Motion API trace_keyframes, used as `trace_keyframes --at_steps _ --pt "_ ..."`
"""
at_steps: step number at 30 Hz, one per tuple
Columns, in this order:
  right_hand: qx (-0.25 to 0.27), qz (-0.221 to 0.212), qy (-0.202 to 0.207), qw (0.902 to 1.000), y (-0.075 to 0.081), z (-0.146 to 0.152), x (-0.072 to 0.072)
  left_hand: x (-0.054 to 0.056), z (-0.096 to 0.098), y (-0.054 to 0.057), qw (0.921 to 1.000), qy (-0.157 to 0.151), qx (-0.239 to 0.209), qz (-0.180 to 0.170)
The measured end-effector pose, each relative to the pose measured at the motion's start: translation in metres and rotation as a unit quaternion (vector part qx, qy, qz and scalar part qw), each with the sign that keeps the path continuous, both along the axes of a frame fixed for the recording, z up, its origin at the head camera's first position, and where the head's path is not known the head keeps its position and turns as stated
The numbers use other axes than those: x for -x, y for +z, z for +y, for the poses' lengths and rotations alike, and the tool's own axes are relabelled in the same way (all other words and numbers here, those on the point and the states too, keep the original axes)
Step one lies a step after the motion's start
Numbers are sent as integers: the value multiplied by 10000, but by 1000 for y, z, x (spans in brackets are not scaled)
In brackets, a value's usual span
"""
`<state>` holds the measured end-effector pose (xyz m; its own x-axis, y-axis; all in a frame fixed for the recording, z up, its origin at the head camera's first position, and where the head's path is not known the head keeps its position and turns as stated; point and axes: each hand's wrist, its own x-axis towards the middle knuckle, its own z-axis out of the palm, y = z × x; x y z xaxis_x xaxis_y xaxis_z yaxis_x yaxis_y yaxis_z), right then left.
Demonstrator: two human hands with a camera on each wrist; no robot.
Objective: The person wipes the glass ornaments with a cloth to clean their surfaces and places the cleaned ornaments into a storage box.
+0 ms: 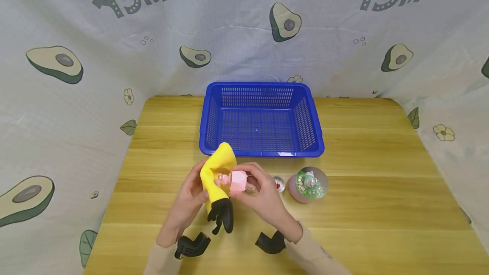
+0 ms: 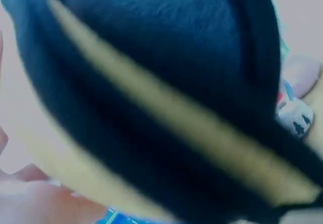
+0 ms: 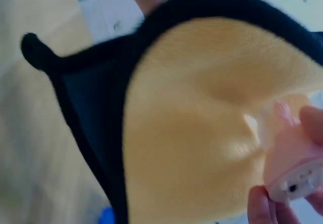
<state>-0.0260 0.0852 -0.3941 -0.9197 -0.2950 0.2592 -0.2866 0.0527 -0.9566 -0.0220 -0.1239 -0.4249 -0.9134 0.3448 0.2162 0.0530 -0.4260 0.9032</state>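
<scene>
In the head view, my left hand (image 1: 191, 190) holds a yellow cloth with black edging (image 1: 217, 164) above the table, in front of the basket. My right hand (image 1: 257, 190) grips a small snow globe by its pink base (image 1: 238, 180). Its clear end, with a pink figure inside, lies against the cloth. The right wrist view shows the pink base (image 3: 290, 158) from its white underside, fingers around it, and the cloth (image 3: 192, 123) spread behind. Dark cloth (image 2: 151, 57) fills most of the left wrist view and hides the globe there.
A blue plastic basket (image 1: 261, 154) stands at the back of the wooden table (image 1: 363, 207). To the right of my right hand are a larger snow globe (image 1: 311, 183) with a lilac base and a small clear globe (image 1: 280, 184). A printed curtain (image 1: 237, 20) hangs behind.
</scene>
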Motion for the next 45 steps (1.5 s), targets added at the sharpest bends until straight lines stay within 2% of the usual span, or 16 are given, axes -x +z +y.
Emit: trace_keyframes --at_steps 2,4,7,11,13,15,16,18,21,24,28,31,34,37,42,45 --pt "-502 650 14 9966 2 3 2 1 2 0 9990 -172 368 212" --pt "-881 1358 47 9868 4 4 3 1 4 0 9971 -259 628 337" --pt "-1302 2543 38 9583 7 6 6 0 8 -1 9950 -250 847 469" --pt "-1514 3749 -27 9146 10 7 11 -2 15 -1 9938 -95 977 513" --pt "-1565 4131 -60 8971 11 7 13 -3 18 -1 9939 17 980 502" --pt "-1596 4365 -84 8854 13 8 15 -5 21 1 9948 113 899 466" --pt "-1600 4411 -75 8830 14 9 16 -5 22 3 9948 182 888 468" --pt "-1590 4349 -11 8863 16 12 17 -6 24 6 9939 310 940 492" --pt "-1463 4013 113 9041 18 17 17 -8 26 14 9886 533 1255 643" --pt "-1299 3293 222 9350 17 21 15 -7 28 22 9761 782 1688 1125" --pt "-889 1846 373 9781 16 24 9 -3 29 27 9489 1078 2070 2123" --pt "-488 496 543 9961 18 27 7 -2 30 29 9315 1177 2208 2641" --pt "-163 -830 786 9933 21 30 8 -1 30 30 9181 1195 2258 3029" --pt "231 -1799 1070 9776 23 32 9 0 31 32 9024 1207 2256 3468" --pt "853 -2516 1541 9517 21 32 12 2 31 33 8723 1313 2354 4078" --pt "1003 -2662 1762 9424 20 31 13 2 29 33 8649 1362 2446 4167"
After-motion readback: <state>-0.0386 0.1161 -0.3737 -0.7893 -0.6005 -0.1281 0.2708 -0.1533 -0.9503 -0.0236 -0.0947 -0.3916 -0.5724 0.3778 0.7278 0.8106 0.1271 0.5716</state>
